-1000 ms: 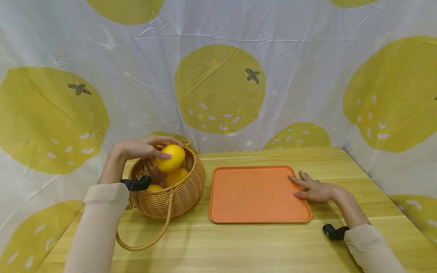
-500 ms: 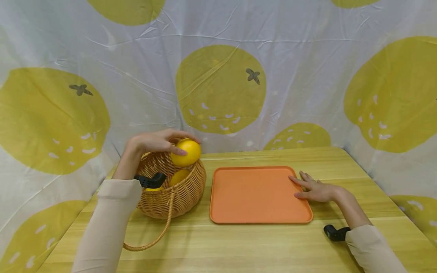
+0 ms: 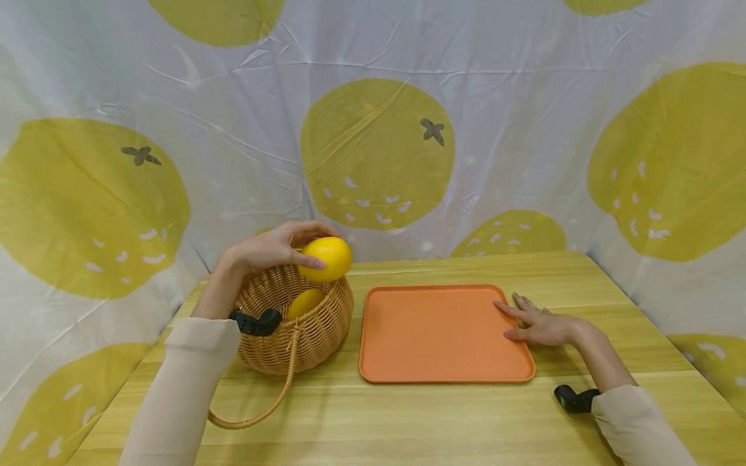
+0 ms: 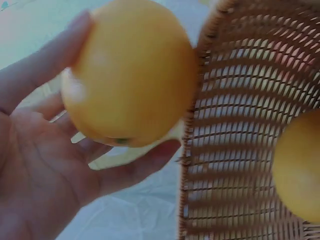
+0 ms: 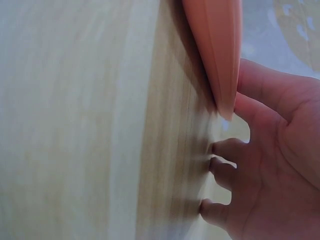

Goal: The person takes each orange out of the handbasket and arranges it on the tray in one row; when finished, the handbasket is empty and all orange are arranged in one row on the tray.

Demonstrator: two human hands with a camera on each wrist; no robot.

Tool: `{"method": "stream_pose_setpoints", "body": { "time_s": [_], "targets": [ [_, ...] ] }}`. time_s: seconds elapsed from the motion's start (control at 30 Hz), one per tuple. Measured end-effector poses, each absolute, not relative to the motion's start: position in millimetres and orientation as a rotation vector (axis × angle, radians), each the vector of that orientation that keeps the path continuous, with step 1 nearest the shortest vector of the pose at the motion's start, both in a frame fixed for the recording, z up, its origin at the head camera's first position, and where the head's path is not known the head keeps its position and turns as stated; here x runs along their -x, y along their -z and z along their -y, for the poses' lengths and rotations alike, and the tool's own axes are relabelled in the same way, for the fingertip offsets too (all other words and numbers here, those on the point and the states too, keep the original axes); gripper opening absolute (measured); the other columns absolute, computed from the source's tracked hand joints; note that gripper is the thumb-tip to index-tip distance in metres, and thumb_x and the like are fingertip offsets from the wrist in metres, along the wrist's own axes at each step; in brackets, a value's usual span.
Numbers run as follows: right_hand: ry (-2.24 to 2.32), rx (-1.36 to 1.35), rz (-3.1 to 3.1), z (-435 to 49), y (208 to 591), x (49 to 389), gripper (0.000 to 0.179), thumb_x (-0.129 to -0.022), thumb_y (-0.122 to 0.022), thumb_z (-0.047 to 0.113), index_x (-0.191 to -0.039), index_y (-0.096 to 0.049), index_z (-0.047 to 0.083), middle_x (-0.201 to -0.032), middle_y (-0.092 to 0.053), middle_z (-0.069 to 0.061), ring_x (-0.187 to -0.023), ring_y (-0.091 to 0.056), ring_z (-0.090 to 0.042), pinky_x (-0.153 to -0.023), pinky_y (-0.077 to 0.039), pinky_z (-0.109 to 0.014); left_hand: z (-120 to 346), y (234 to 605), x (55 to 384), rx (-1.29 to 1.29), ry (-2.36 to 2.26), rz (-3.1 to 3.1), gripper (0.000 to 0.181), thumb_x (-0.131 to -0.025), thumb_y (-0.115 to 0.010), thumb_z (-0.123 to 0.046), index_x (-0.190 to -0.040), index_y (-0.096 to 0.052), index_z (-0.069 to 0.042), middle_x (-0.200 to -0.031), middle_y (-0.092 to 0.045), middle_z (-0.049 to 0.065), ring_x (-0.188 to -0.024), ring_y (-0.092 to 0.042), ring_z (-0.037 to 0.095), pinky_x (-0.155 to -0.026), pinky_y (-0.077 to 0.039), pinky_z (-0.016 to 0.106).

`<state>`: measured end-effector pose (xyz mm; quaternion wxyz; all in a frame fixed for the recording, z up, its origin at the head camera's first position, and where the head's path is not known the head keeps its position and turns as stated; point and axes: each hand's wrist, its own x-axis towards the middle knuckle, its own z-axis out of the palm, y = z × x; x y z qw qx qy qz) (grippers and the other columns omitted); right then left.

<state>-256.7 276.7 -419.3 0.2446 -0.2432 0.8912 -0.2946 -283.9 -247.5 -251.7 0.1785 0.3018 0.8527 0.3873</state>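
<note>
My left hand holds a smooth yellow citrus fruit over the right side of the wicker basket's rim, thumb on the near side. In the left wrist view this fruit shows a small green stem spot, with the fingers spread around it and the basket wall alongside. Another yellow fruit lies inside the basket. My right hand rests at the right edge of the orange tray, thumb and forefinger over its rim. Its other fingers touch the table in the right wrist view.
The basket's looped handle hangs down onto the wooden table on the near side. Behind the table hangs a white curtain printed with big yellow fruits. Black cameras are strapped to both wrists.
My left hand has lifted the citrus fruit from inside the basket up and to the right, to above the rim. My right hand and the tray stay in place.
</note>
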Motion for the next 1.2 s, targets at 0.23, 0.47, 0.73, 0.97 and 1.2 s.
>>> {"method": "stream_pose_setpoints", "body": {
  "time_s": [0.23, 0.47, 0.73, 0.97, 1.2],
  "targets": [
    [0.773, 0.627, -2.453, -277, 419, 255, 0.087, -0.103, -0.060, 0.044, -0.164, -0.017, 0.000, -0.164, 0.014, -0.040, -0.150, 0.015, -0.061, -0.112, 0.009, -0.081, 242, 260, 283, -0.837, -1.123, -2.370, 0.055, -0.099, -0.071, -0.020, -0.151, -0.052, -0.027, -0.143, -0.058, 0.002, -0.120, -0.057, 0.029, -0.098, -0.052, 0.039],
    [0.763, 0.624, -2.463, -277, 417, 252, 0.086, -0.104, -0.060, 0.043, -0.164, -0.017, -0.001, -0.164, 0.012, -0.040, -0.151, 0.014, -0.061, -0.112, 0.007, -0.082, 228, 255, 281, -0.905, -1.148, -2.380, 0.049, -0.100, -0.070, -0.020, -0.146, -0.055, -0.022, -0.139, -0.062, 0.005, -0.116, -0.059, 0.027, -0.097, -0.051, 0.037],
    [0.799, 0.652, -2.453, -277, 419, 255, 0.087, -0.104, -0.060, 0.043, -0.163, -0.017, -0.003, -0.163, 0.013, -0.043, -0.149, 0.016, -0.062, -0.109, 0.010, -0.083, 176, 243, 266, -0.848, -1.250, -2.443, 0.046, -0.100, -0.070, -0.023, -0.144, -0.059, -0.026, -0.145, -0.057, 0.001, -0.109, -0.062, 0.027, -0.090, -0.053, 0.039],
    [0.753, 0.624, -2.456, -273, 415, 256, 0.087, -0.103, -0.060, 0.044, -0.164, -0.017, -0.001, -0.165, 0.012, -0.040, -0.151, 0.014, -0.060, -0.113, 0.008, -0.080, 129, 262, 254, -0.658, -1.447, -2.412, 0.048, -0.098, -0.072, -0.016, -0.144, -0.056, -0.016, -0.145, -0.057, 0.010, -0.117, -0.063, 0.029, -0.084, -0.055, 0.034],
    [0.751, 0.619, -2.459, -274, 413, 255, 0.086, -0.103, -0.060, 0.044, -0.164, -0.017, 0.000, -0.165, 0.012, -0.040, -0.151, 0.014, -0.060, -0.113, 0.007, -0.080, 102, 304, 258, -0.613, -1.542, -2.277, 0.043, -0.101, -0.068, -0.017, -0.142, -0.060, -0.011, -0.138, -0.061, 0.014, -0.108, -0.064, 0.025, -0.082, -0.055, 0.034]
  ]
}}
